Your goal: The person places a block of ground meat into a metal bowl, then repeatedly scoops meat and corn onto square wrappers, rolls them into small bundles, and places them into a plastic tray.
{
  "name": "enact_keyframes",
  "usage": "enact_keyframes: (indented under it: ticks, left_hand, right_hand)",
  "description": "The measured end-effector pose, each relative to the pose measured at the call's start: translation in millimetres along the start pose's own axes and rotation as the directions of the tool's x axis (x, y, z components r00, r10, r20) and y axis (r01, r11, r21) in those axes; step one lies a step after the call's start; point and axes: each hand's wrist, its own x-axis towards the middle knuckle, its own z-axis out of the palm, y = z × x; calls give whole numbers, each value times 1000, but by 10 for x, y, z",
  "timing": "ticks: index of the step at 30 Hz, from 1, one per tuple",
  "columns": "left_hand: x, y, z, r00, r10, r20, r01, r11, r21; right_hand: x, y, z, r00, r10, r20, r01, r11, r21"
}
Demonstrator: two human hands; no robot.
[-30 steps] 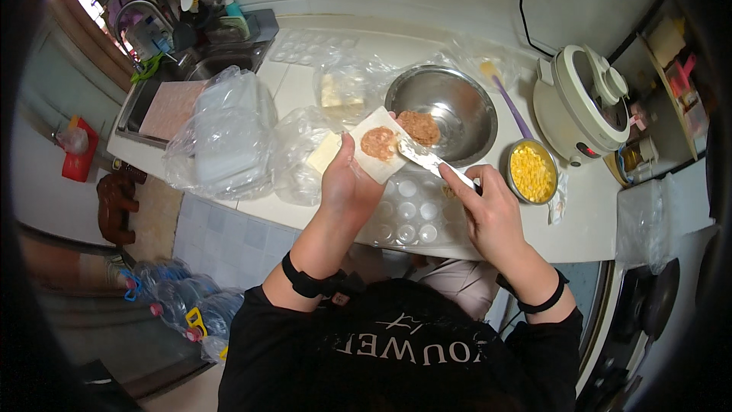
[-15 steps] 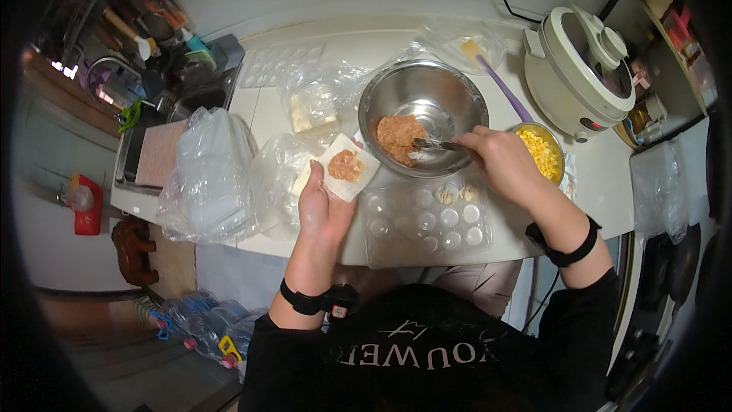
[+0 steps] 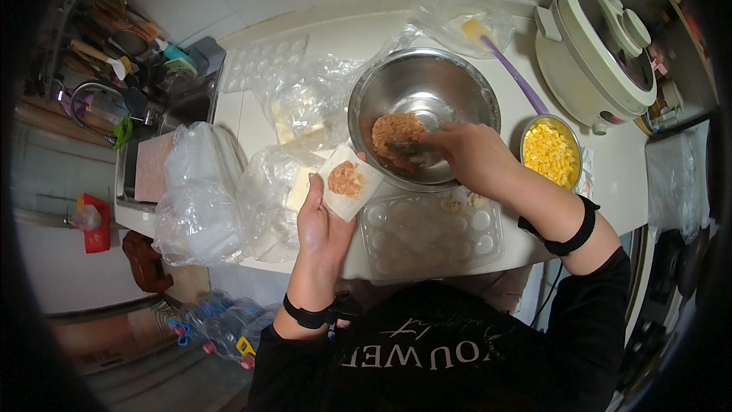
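On the palm and fingers of my left hand (image 3: 321, 227) lies a square wonton wrapper (image 3: 365, 192), its edge beside my thumb. A smear of minced meat filling (image 3: 345, 180) sits at the middle of the wrapper. My right hand (image 3: 476, 159) reaches over the near side of a steel mixing bowl (image 3: 450, 76), closed round a slim metal utensil (image 3: 402, 146). The utensil's tip touches the mound of minced meat (image 3: 396, 129) at the bowl's left; its exact kind is hard to make out. Below the bowl, a clear plastic tray (image 3: 427, 248) holds a few folded wontons (image 3: 453, 204) in its round hollows.
A bowl of corn kernels (image 3: 550, 154) stands right of the steel bowl, near a purple-handled spatula (image 3: 514, 72) and a pale electric cooker (image 3: 583, 69). Plastic bags (image 3: 202, 198) with wrapper stacks (image 3: 303, 185) cover the left of the counter, beside the sink (image 3: 187, 107).
My right hand has moved left and deeper into the bowl, bringing the utensil against the meat. The left hand still holds the wrapper in much the same place. The whole view has shifted slightly.
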Motion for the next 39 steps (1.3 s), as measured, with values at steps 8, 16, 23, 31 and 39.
enact_keyframes:
  ticks: [8,16,23,31,39]
  left_hand:
    - [0,-14,8,1000,4,-6,-4,1000,-1]
    - [-113,45,49,997,55,58,-49,995,-90]
    - [-375,39,215,970,23,243,0,995,-95]
    - [-565,120,239,990,75,123,-73,997,-25]
    - [-666,117,183,963,84,256,-61,994,-94]
  right_hand:
    - [87,139,35,994,-5,107,-26,958,286]
    - [-164,-59,-215,997,64,39,-75,772,631]
    - [-614,-583,24,845,-387,-370,327,920,-215]
    - [-940,-820,-39,885,-359,-297,293,924,-244]
    - [-964,-972,6,911,-335,-241,299,938,-176]
